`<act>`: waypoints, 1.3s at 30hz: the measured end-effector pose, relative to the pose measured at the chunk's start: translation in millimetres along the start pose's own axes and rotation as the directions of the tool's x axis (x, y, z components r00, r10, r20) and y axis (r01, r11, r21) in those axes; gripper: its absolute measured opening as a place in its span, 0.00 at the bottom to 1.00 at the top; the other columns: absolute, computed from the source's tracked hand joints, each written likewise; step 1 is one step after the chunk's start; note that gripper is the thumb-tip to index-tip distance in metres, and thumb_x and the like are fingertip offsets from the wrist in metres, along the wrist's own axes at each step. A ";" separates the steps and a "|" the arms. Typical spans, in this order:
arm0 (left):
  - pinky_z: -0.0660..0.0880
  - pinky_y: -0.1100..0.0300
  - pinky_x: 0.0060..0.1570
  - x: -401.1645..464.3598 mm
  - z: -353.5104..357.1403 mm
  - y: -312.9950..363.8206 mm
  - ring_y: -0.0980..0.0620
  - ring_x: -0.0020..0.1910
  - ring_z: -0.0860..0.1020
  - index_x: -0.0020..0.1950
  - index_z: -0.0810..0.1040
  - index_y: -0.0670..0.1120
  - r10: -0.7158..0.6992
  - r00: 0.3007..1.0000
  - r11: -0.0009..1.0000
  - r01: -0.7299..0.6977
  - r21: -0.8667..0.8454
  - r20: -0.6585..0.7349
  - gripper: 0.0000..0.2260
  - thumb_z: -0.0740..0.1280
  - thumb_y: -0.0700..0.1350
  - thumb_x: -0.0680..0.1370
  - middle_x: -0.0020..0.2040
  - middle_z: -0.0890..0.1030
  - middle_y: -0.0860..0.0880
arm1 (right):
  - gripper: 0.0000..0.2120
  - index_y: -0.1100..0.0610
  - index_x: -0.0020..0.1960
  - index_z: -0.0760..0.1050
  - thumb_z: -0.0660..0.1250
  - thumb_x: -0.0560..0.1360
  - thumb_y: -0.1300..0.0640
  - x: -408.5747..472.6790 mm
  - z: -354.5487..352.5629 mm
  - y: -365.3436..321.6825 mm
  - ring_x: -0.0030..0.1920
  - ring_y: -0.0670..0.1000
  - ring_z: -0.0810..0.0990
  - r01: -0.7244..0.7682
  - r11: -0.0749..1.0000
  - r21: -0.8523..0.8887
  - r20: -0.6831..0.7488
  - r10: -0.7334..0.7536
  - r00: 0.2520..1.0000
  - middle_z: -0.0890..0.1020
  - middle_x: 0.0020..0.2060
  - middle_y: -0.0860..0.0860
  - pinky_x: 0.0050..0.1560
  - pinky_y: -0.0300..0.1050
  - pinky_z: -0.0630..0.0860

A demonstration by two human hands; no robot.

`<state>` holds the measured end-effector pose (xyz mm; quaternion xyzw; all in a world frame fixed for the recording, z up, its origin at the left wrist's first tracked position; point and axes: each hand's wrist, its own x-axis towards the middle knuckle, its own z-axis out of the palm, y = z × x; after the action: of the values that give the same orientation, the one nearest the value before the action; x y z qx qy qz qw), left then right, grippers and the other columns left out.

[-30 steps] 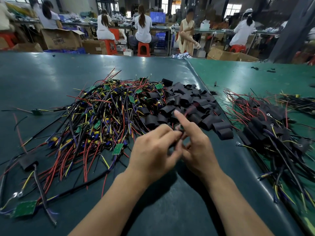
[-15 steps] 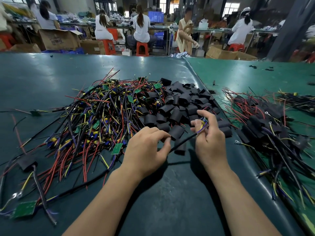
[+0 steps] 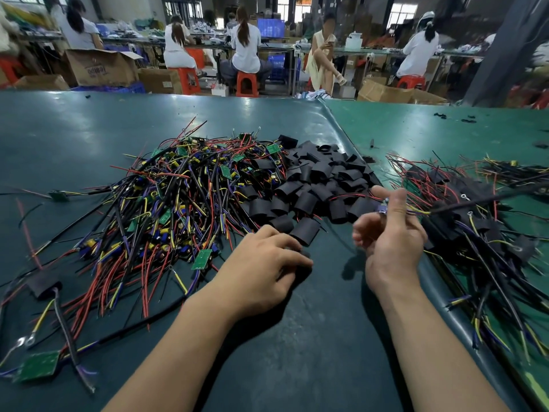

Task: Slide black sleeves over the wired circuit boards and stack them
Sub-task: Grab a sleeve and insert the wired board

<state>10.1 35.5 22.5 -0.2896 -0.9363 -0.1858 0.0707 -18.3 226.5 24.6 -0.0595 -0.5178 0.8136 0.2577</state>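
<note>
A tangled pile of wired circuit boards [image 3: 178, 203], green boards with red, black, yellow and purple wires, lies left of centre. Just right of that tangle is a heap of loose black sleeves [image 3: 320, 179]. My right hand [image 3: 392, 236] is raised above the table and pinches one small wired board [image 3: 383, 207] between thumb and forefinger, its wires trailing off to the right. Curled low on the table, my left hand [image 3: 267, 263] has its fingertips closed on a black sleeve [image 3: 304, 258] at the heap's near edge; most of that sleeve is hidden.
A stack of sleeved boards [image 3: 475, 230] with trailing wires covers the green mat on the right. One sleeved board [image 3: 44, 285] and a bare green board [image 3: 38, 365] lie at the near left. Beyond the table's far edge, people sit at benches among cardboard boxes.
My hands were joined at the centre a second ago. The right hand has since swung right and up with the wired board, and the left has dropped to the table onto a sleeve.
</note>
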 end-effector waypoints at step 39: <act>0.72 0.57 0.61 -7.1 -9.9 -20.1 0.57 0.55 0.75 0.67 0.75 0.49 -0.219 0.956 0.953 0.167 -0.252 -0.196 0.22 0.74 0.47 0.74 0.54 0.78 0.55 | 0.04 0.64 0.45 0.78 0.67 0.75 0.70 -1.6 2.7 0.7 0.36 0.54 0.85 -0.239 0.969 0.064 0.160 0.227 0.961 0.85 0.35 0.57 0.38 0.40 0.81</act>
<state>4.7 12.6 23.7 -0.1799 -0.9181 -0.3315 0.1217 -18.1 223.3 24.9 -0.0476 -0.4911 0.8611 0.1224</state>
